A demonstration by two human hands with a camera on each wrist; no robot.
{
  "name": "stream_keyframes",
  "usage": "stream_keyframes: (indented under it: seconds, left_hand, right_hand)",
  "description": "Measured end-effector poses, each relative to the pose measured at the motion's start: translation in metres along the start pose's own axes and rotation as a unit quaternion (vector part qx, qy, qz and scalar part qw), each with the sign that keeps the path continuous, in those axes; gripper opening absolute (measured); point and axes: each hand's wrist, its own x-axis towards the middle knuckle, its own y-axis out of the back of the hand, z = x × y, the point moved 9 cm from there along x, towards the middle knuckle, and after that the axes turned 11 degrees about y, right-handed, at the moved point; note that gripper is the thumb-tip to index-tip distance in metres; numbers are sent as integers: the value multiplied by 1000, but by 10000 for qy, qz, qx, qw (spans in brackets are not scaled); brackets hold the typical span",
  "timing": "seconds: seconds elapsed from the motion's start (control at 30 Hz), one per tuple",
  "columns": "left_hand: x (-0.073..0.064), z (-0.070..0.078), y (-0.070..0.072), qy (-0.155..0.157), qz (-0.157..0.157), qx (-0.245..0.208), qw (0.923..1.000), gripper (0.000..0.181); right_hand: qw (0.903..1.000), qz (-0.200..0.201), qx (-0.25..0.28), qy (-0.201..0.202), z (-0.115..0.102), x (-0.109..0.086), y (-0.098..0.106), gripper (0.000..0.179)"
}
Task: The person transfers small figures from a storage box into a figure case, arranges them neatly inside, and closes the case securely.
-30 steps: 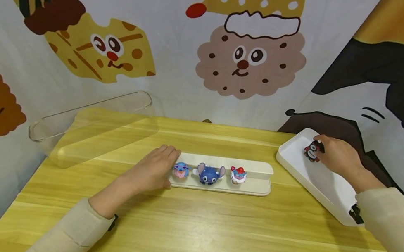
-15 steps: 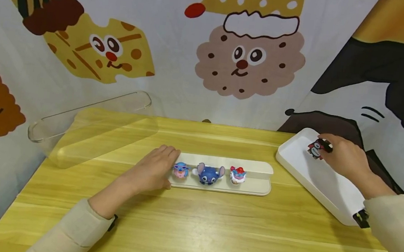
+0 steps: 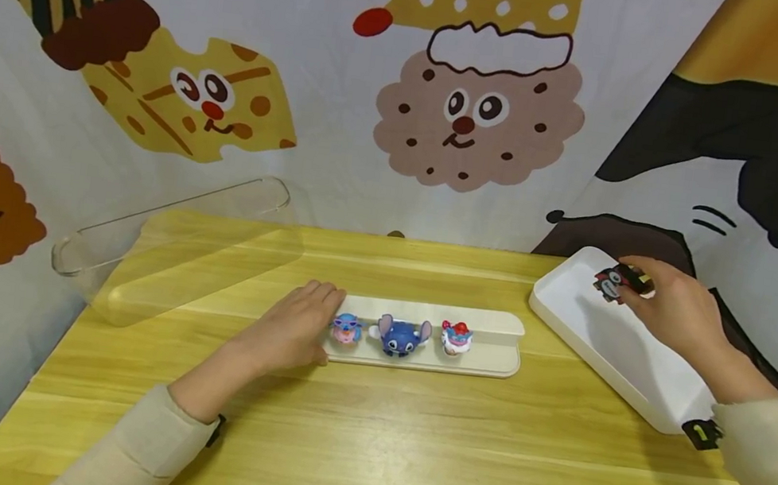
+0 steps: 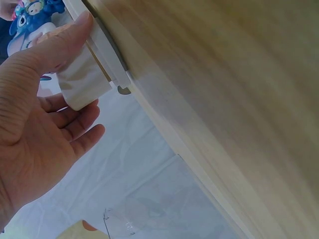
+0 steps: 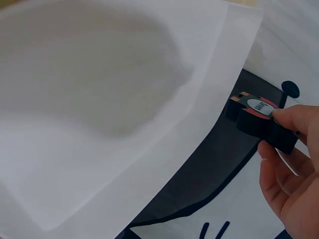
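My left hand (image 3: 297, 322) grips the left end of a long cream stepped stand (image 3: 479, 361); in the left wrist view the thumb lies on its front edge and fingers curl behind. On the stand sit a blue figurine with purple glasses (image 3: 346, 327), a larger big-eared blue figurine (image 3: 401, 337) and a red-hatted figurine (image 3: 456, 338). At the right, my right hand (image 3: 677, 307) pinches a small flat black-and-red figure (image 5: 259, 112) between thumb and fingers. It bears a light oval with lettering and is held above the far end of a white tray (image 3: 592, 358).
A clear plastic cover (image 3: 179, 251) leans at the back left of the yellow wooden table (image 3: 365, 448). Behind the table hangs a cartoon-printed cloth (image 3: 330, 124). A black piece with a green mark (image 3: 702, 433) shows by the right cuff.
My right hand has moved slightly right with the black-and-red figure, which has tilted and risen off the tray. The left hand keeps its place on the stand.
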Motion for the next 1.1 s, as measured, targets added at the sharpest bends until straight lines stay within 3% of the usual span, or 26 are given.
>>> stream_keyframes:
  seconds: [0.37,0.7,1.1]
  left_hand:
    - [0,0,0,-62,43,23,10000,102]
    - [1,0,-1,-63,53,30,10000,102]
    - [1,-1,0,-33,48,-7,10000,103]
  right_hand:
    - [9970,700,41,331,-20,-10,16,45]
    - [9925,1096,85,527,-39,-20,27,48]
    - [9763,1765,514,1143,-71,-28,35,58]
